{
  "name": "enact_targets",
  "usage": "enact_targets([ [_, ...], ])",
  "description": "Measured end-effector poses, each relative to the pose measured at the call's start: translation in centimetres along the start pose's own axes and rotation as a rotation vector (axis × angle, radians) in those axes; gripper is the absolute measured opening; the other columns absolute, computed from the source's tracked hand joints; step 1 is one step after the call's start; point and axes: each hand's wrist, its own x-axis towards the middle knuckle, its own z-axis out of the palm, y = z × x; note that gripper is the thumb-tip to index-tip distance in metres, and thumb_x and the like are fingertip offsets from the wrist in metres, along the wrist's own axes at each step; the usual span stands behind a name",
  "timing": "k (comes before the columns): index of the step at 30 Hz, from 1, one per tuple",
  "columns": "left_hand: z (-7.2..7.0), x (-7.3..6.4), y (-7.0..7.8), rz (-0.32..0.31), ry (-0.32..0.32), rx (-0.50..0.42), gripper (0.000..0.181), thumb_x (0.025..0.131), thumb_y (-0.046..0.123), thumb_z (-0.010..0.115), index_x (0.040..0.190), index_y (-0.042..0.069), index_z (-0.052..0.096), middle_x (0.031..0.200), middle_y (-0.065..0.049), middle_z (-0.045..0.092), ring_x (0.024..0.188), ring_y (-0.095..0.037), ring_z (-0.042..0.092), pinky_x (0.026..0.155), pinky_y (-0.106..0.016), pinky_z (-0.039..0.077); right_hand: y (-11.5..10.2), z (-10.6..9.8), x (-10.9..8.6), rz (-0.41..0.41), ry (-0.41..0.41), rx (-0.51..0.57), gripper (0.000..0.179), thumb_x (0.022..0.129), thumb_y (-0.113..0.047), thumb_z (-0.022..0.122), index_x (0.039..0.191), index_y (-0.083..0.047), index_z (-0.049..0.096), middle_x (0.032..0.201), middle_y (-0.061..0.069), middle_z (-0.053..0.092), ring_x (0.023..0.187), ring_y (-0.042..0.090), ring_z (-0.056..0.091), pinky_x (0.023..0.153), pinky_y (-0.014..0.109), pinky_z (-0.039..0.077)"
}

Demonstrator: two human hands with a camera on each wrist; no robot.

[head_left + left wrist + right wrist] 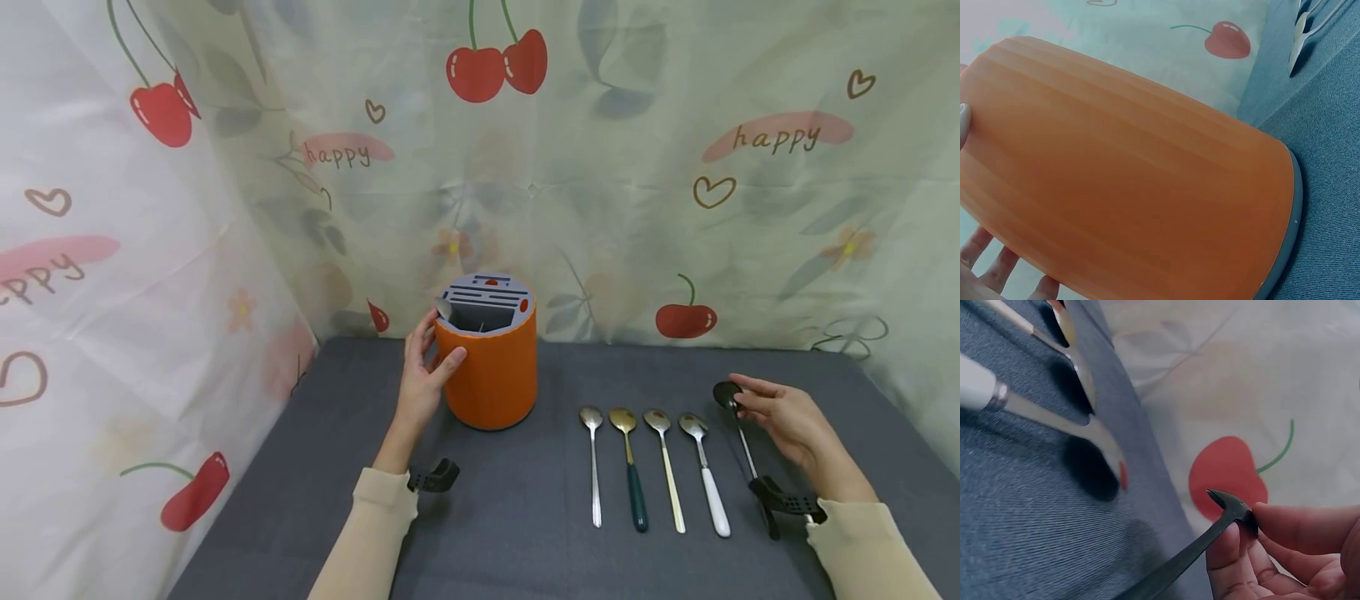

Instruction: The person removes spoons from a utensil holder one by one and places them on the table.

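Observation:
My left hand grips the upper left side of an orange utensil holder, thumb across its front and fingers around the far side. The cylinder stands upright; its grey top has narrow slots and a wider opening. Something silvery, like a spoon's bowl, pokes up at the left of the rim. At the right, my right hand pinches a black spoon by its bowl between thumb and fingers. The spoon's handle slants toward me, partly hidden behind the wrist camera.
Left of the black spoon lie a silver spoon, a gold spoon with dark green handle, a spoon with cream handle and one with white handle. All rest on grey cloth, with a cherry-print curtain behind.

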Motion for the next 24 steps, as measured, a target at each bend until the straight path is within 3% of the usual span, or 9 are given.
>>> enact_targets([
  [6,0.0,0.0,0.0,-0.004,-0.003,0.001,0.070,0.102,0.014,0.068,0.163,0.021,0.033,0.162,-0.011,0.025,0.154,-0.031,0.025,0.124,-0.058,0.024,1.0,-0.2,0.2,0.015,0.020,0.047,0.040,0.102,0.002,0.063,0.102,-0.036,0.076,0.098,-0.009,0.067,0.088,0.005,0.064,0.076,0.023,0.055],
  [15,0.0,0.1,0.1,-0.007,-0.008,0.005,0.070,0.102,0.015,0.068,0.163,0.022,0.034,0.161,-0.010,0.026,0.153,-0.029,0.026,0.124,-0.056,0.025,2.3,-0.3,0.5,0.031,0.044,0.061,0.040,0.100,0.006,0.063,0.102,-0.031,0.077,0.096,-0.010,0.071,0.084,0.006,0.067,0.075,0.022,0.057],
  [21,0.0,0.0,0.1,-0.009,-0.008,0.009,0.070,0.102,0.016,0.068,0.163,0.023,0.034,0.161,-0.010,0.026,0.153,-0.029,0.026,0.124,-0.056,0.025,2.6,-0.2,0.4,0.045,0.073,-0.007,0.036,0.100,0.004,0.064,0.103,-0.030,0.076,0.092,-0.010,0.073,0.082,0.005,0.067,0.074,0.021,0.057],
  [24,0.0,0.0,0.0,-0.009,-0.004,0.010,0.070,0.102,0.016,0.068,0.163,0.023,0.033,0.162,-0.010,0.026,0.154,-0.029,0.025,0.124,-0.056,0.024,2.5,-0.1,0.3,0.045,0.088,-0.045,0.030,0.100,0.003,0.064,0.111,-0.023,0.076,0.091,-0.011,0.074,0.081,0.005,0.068,0.073,0.021,0.058],
])
